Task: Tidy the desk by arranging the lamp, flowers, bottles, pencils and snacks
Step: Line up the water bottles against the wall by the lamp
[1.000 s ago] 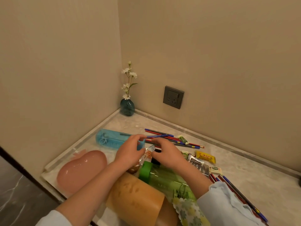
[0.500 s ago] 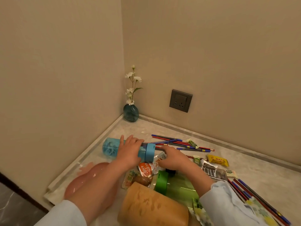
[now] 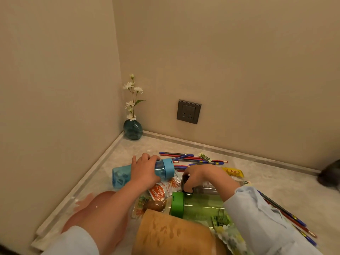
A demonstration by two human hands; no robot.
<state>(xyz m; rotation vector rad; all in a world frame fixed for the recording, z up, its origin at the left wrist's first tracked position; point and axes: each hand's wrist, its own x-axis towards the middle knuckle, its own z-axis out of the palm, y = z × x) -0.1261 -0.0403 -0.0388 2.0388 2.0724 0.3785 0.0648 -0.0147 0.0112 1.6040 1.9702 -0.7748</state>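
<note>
My left hand (image 3: 145, 172) grips a blue bottle (image 3: 120, 176) that lies on its side, lifted slightly at the cap end. My right hand (image 3: 204, 176) closes on a clear bottle with a black cap (image 3: 207, 186) lying beside it. A green bottle (image 3: 193, 207) lies just in front. Red and blue pencils (image 3: 191, 159) are scattered behind the hands, and more pencils (image 3: 287, 216) lie at the right. Snack packets (image 3: 163, 189) sit between the bottles, a yellow snack (image 3: 232, 171) farther right. White flowers in a blue vase (image 3: 132, 129) stand in the corner.
A pink rounded object (image 3: 86, 212) lies at the left front edge under my left forearm. A tan cylinder (image 3: 171, 234) lies at the front. A wall socket (image 3: 188, 111) is on the back wall. A dark object (image 3: 329, 174) sits at the far right.
My left hand has closed around the blue bottle and drawn it toward me, its cap end rising. My right hand has taken hold of the clear bottle's black cap end.
</note>
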